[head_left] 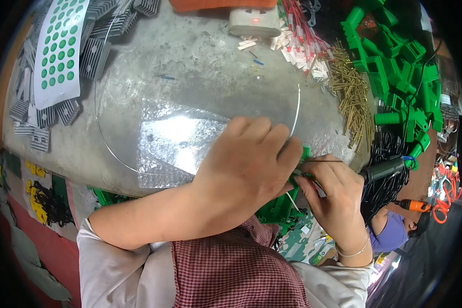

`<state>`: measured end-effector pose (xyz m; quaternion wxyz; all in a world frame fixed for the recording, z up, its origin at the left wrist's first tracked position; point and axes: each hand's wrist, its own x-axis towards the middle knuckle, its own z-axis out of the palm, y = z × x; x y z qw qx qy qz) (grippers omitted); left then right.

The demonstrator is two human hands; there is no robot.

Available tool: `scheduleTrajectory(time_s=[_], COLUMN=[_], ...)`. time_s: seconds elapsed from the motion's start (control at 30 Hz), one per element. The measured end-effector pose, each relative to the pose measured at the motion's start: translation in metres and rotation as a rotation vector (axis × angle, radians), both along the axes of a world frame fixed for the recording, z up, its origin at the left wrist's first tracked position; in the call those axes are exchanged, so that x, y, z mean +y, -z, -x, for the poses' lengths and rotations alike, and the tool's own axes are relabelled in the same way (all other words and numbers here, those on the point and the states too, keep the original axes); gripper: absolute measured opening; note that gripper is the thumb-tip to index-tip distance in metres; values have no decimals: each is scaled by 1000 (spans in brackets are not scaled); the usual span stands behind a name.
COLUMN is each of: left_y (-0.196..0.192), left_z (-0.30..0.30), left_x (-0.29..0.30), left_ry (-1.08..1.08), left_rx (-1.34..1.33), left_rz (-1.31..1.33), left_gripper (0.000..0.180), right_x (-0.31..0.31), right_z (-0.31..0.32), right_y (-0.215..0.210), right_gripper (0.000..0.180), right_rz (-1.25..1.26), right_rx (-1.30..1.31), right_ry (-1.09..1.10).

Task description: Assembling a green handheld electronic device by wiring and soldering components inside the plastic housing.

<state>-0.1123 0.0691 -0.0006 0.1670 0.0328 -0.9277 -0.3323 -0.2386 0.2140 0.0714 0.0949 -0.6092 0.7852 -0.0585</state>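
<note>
Head cam, only view here. Left hand (246, 164) is curled shut over a green plastic part (280, 205) at the near edge of the workbench (205, 56), knuckles up, pinning it down. Most of the part is hidden under that hand, just bits of green poke out by the fingers and below the wrist. Right hand (336, 200) is closed in a pinch grip around a dark pen-style tool (382, 169), prob a soldering iron or small driver, can't tell which. Its thin tip points left, right at the green part next to the left fingers.

Step in hand, imo: working the tool tip into the part while the other hand steadies it. A thin white wire (292, 200) runs out beneath the hands. Next move needs a steady tip and the part kept from sliding, since the contact spot is mostly covered.

Containers: none really, everything's in loose heaps on the bench. Pile of green plastic housings (395, 56) far right, brass pins (354, 97) beside them, red-tipped wire leads (303, 41) further back, grey finned heatsinks (95, 51) w/ a sheet of green dot stickers (59, 46) on the left. Bubble wrap (174, 138) lies just beyond the left hand.
</note>
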Motion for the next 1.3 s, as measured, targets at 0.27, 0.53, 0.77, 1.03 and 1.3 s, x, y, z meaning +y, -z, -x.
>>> scheduleTrajectory(time_s=[0.27, 0.53, 0.77, 1.03, 1.3], left_y=[2, 5, 6, 8, 8], left_z=[-1, 0, 0, 0, 2], left_x=[1, 0, 1, 2, 2], left_ry=[-4, -31, -27, -43, -53], left_rx=[3, 28, 35, 66, 79], left_rz=[12, 12, -2, -34, -27], left_gripper=[60, 57, 55, 54, 52], right_x=[-4, 6, 6, 11, 22], right_z=[-4, 1, -1, -1, -2], right_y=[3, 5, 2, 5, 16], right_gripper=[17, 17, 14, 10, 7], right_rz=[16, 62, 116, 188, 266], right_rx=[60, -66, -150, -147, -216], right_ry=[-38, 64, 123, 118, 217])
